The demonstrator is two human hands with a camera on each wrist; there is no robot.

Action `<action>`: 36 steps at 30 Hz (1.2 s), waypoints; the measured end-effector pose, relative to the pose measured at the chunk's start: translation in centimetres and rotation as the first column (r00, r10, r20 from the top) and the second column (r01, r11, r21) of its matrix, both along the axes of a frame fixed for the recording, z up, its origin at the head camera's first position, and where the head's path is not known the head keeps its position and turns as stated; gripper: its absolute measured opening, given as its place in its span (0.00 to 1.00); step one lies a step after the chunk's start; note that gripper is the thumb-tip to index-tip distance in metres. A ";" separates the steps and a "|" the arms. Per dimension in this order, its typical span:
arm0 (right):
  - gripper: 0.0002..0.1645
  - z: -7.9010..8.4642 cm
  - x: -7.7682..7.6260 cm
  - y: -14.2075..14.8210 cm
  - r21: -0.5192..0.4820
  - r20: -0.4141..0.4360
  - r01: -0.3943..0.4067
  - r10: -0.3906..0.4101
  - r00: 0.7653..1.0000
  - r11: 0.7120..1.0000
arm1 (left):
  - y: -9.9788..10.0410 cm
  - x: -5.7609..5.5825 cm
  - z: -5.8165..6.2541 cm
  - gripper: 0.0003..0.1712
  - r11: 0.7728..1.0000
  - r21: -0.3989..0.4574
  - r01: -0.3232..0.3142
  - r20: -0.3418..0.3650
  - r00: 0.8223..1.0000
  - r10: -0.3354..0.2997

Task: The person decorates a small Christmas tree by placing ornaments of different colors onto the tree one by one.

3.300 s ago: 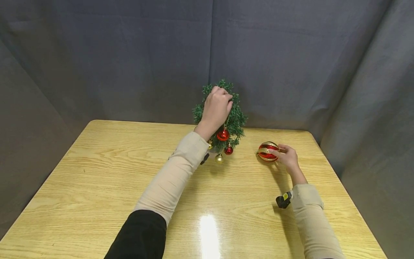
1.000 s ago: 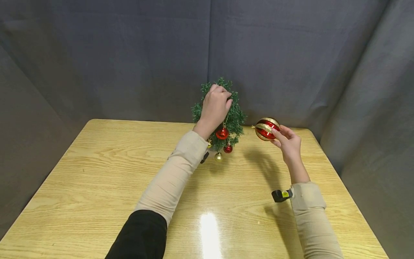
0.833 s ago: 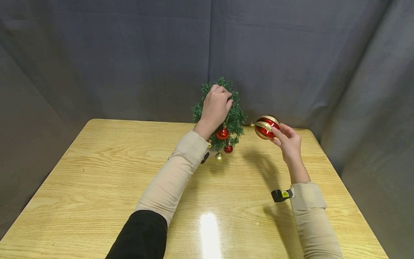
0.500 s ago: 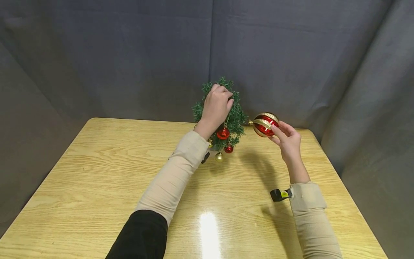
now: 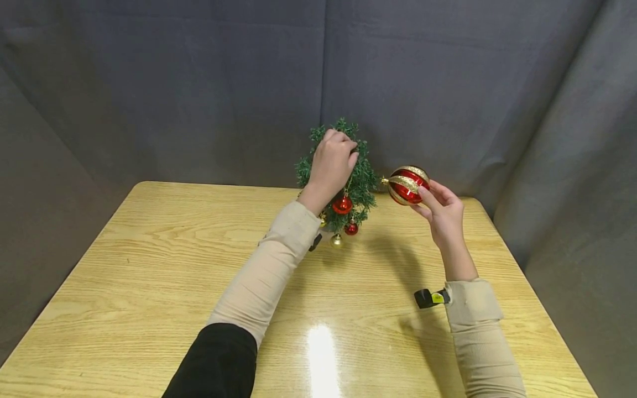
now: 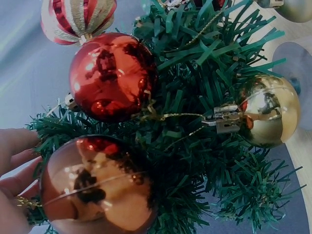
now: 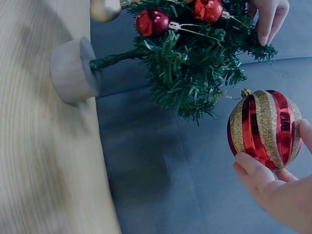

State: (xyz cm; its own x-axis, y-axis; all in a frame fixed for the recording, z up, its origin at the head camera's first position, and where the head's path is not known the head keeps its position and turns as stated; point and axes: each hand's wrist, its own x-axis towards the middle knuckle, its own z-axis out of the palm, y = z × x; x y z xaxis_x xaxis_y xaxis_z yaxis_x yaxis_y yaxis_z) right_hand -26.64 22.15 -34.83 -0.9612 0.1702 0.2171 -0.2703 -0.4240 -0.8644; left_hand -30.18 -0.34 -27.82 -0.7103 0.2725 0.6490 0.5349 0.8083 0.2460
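Observation:
My right hand (image 5: 446,218) holds a large red bauble (image 5: 408,185) with gold glitter stripes, thumb on the near side and fingers behind it. Its gold cap points left, toward a small artificial Christmas tree (image 5: 365,174). In the right wrist view, a thin gold loop at the bauble's cap (image 7: 246,92) lies close to the branches. My left hand (image 5: 332,166) grips the upper part of the tree; in the left wrist view its fingers (image 6: 17,151) lie behind the greenery. Smaller baubles hang on the tree, among them a red one (image 5: 342,205) and a gold one (image 5: 337,241).
The tree stands on a pale round base (image 7: 73,73) near the back edge of a wooden table (image 5: 199,237). Grey curtains (image 5: 224,94) rise behind and at both sides. A black wrist camera (image 5: 425,298) juts from the right cuff.
The right hand has lifted the striped bauble from near the tabletop, carrying it up and slightly left toward the tree, with its cap turned leftward. The left hand stays in place on the tree.

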 end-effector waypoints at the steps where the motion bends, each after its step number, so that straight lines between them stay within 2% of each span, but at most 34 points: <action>1: 0.07 0.1 0.0 0.0 -0.007 -0.005 -0.004 0.004 1.000 1.000 | 0.0 0.0 0.0 0.11 1.000 0.001 0.000 0.001 1.000 0.000; 17: 0.07 1.2 0.2 -0.9 -0.040 -0.063 -0.023 0.021 0.998 0.999 | -0.1 0.5 0.2 0.12 1.000 -0.004 -0.001 0.003 1.000 0.001; 23: 0.07 2.0 0.1 -1.4 -0.056 -0.052 -0.027 0.024 0.998 0.998 | -0.2 0.7 0.3 0.13 1.000 -0.009 -0.007 0.005 1.000 0.007; 27: 0.06 2.3 0.0 -1.8 -0.044 -0.048 -0.017 0.015 0.999 0.999 | -0.3 0.7 0.1 0.12 1.000 -0.007 -0.001 -0.014 1.000 0.001; 33: 0.05 2.7 0.0 -2.1 -0.073 -0.053 -0.044 0.040 0.998 0.996 | -0.3 0.9 0.1 0.10 1.000 -0.005 0.021 -0.073 0.997 -0.021; 36: 0.05 2.8 0.0 -2.2 -0.075 -0.059 -0.052 0.048 0.997 0.996 | -0.2 1.0 0.2 0.10 0.999 0.000 0.049 -0.073 0.996 -0.049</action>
